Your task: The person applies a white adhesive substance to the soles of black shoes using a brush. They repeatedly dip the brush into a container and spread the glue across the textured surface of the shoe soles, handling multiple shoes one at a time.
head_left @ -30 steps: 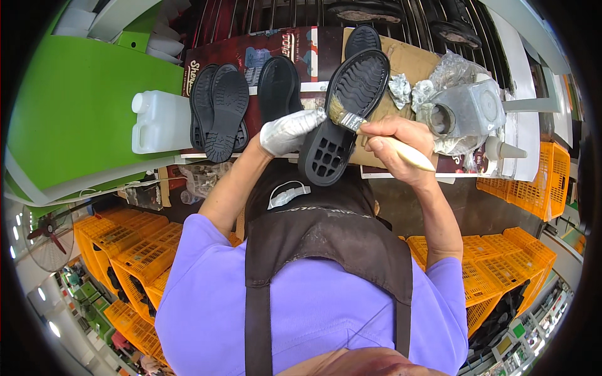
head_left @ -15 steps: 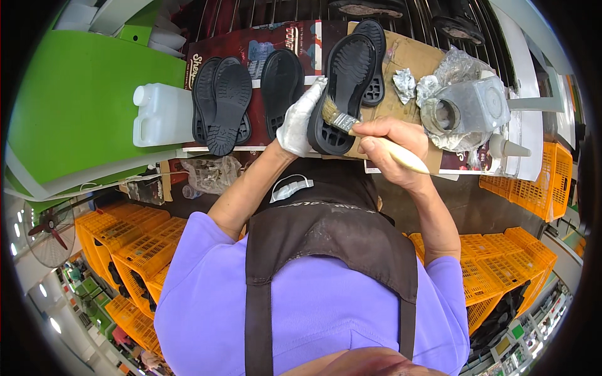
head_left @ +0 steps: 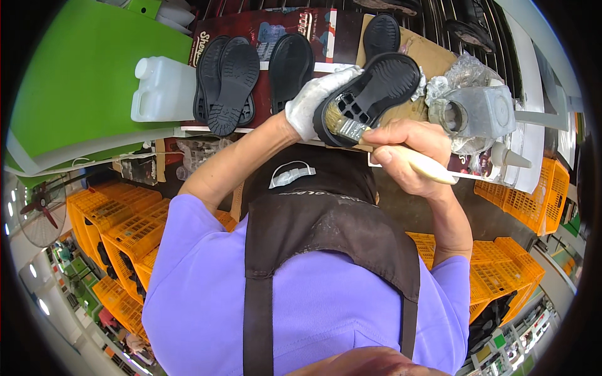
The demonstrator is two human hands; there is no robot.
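Observation:
My left hand, in a white glove, grips the left edge of a black shoe sole. The sole lies slanted, its toe to the upper right, with a grid of hollows in its heel. My bare right hand is closed around the pale handle of a paintbrush. Its bristles press inside the heel near the left rim, where the surface looks wet. Behind lies another sole. To the left rest a single sole and a stacked group whose top sole shows its tread.
A white jug stands at the left by a green panel. On the right, a clear container lies on its side among crumpled plastic, near a nozzle bottle. Orange crates stand below on both sides.
The held sole has turned clockwise, its toe swinging right and away from the sole behind. My right hand has moved slightly right and down, and the bristles now touch the heel's left inner side.

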